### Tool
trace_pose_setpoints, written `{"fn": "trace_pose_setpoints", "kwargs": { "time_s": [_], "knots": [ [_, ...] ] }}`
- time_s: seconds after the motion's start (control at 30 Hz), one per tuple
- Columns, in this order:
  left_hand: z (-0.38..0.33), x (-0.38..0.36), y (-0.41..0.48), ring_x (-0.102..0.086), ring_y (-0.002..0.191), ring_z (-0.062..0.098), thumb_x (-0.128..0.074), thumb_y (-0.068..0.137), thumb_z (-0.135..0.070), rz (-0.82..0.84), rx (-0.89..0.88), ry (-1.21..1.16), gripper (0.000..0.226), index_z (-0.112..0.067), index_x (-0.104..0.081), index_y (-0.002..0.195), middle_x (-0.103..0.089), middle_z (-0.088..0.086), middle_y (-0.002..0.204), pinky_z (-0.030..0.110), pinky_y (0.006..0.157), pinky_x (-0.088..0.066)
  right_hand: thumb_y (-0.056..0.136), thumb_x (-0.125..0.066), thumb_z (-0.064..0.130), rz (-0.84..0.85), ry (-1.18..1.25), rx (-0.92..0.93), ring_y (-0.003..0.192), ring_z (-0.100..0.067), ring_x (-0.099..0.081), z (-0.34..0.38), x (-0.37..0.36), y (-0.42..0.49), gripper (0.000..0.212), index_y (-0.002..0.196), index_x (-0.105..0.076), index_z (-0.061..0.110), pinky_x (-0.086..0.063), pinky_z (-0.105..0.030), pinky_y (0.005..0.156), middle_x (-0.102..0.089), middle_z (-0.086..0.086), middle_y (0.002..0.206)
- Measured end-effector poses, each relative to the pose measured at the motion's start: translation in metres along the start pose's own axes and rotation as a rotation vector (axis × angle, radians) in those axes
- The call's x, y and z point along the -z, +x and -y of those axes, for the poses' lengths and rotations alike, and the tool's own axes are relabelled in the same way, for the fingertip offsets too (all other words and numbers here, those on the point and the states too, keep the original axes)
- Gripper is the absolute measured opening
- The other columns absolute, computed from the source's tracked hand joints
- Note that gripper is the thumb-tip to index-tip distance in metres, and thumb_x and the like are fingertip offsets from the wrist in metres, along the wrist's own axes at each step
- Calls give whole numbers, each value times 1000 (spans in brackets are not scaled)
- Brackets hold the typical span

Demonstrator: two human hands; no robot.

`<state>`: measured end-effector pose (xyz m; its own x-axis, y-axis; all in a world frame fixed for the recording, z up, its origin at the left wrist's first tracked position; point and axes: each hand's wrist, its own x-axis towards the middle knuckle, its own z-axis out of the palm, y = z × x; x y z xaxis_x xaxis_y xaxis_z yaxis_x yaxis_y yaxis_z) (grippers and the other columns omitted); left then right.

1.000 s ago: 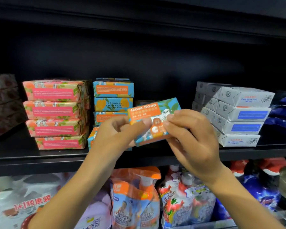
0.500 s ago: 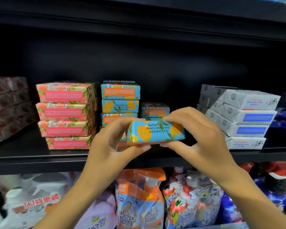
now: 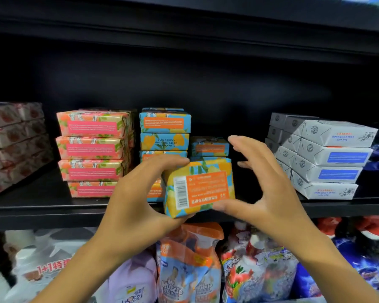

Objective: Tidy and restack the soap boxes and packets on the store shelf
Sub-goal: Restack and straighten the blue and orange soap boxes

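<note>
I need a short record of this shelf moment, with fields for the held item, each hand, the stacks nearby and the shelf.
held item: blue-and-yellow cardboard soap box, orange label and barcode facing the camera
left hand: grips the box, fingers on top, thumb underneath
right hand: fingers spread, thumb touching the box's lower right corner
left stack: pink floral soap boxes
middle stack: blue-and-orange soap boxes, behind the held box
right stack: white paper-wrapped soap packets
shelf: black shelf board carrying all three stacks
</note>
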<state>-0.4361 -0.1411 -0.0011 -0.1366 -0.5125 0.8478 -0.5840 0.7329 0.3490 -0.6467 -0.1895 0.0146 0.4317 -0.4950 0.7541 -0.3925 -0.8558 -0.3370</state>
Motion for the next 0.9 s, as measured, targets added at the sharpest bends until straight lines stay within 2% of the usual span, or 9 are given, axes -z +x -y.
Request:
{"fn": "trace_pose_setpoints", "kwargs": {
  "time_s": [0.13,0.2,0.27,0.33,0.43,0.53,0.67,0.77,0.9],
  "knots": [
    [3,-4,-3,-52,121,8,-78,73,-24,25,-146,55,49,-19,-57,117,-59,-7,124,25,99,-42,60,-79,49,91,257,-206,110,4,-54,4,0,6,80,131,-45,35,-44,-14,91,-56,20,121],
    [6,-6,-4,-49,125,10,-76,75,-17,34,-177,81,49,-17,-54,118,-56,-5,127,27,102,-39,58,-76,46,118,203,-177,103,4,-57,7,1,8,63,117,-59,32,-45,-13,87,-59,22,108],
    [7,-4,-4,-43,129,7,-72,77,-23,40,-164,108,51,-21,-50,123,-51,-11,132,24,105,-35,59,-81,43,79,143,-132,100,2,-56,11,2,7,51,106,-64,30,-42,-8,81,-58,21,102],
    [8,-1,-5,-37,132,1,-73,71,-40,56,-61,87,70,-34,-42,133,-43,-24,138,19,106,-32,62,-80,33,3,49,-44,98,0,-55,14,1,4,45,103,-63,24,-40,-8,79,-57,18,100],
    [5,4,-10,-42,129,-1,-81,49,-60,84,230,-112,99,-48,-35,137,-45,-26,137,23,102,-40,70,-74,21,-140,-143,152,96,-1,-52,16,-6,1,35,101,-59,14,-43,-15,76,-52,13,101],
    [4,6,-10,-58,112,1,-83,42,-57,33,381,-274,88,-39,-53,123,-62,-19,119,32,93,-49,73,-69,8,-236,-194,274,98,-12,-54,13,-16,0,35,102,-51,15,-48,-26,75,-54,2,103],
    [3,6,-8,-66,100,11,-85,45,-41,9,387,-305,65,-35,-62,105,-69,-9,108,38,86,-55,62,-66,-11,-289,-239,363,96,-24,-57,5,-30,-1,48,100,-47,12,-50,-36,70,-55,-8,102],
    [4,8,-8,-66,100,9,-85,44,-36,-26,348,-271,64,-38,-62,103,-69,-11,107,32,85,-54,71,-66,-1,-246,-189,353,102,-21,-56,-1,-36,-1,39,101,-45,13,-52,-35,76,-48,-2,110],
    [10,18,-7,-64,100,0,-82,49,-43,-136,275,-75,64,-35,-61,109,-66,-18,108,11,80,-49,78,-69,29,-200,-90,116,113,-5,-48,-13,-34,-5,41,112,-51,15,-42,-18,93,-49,7,116]
  ]
}}
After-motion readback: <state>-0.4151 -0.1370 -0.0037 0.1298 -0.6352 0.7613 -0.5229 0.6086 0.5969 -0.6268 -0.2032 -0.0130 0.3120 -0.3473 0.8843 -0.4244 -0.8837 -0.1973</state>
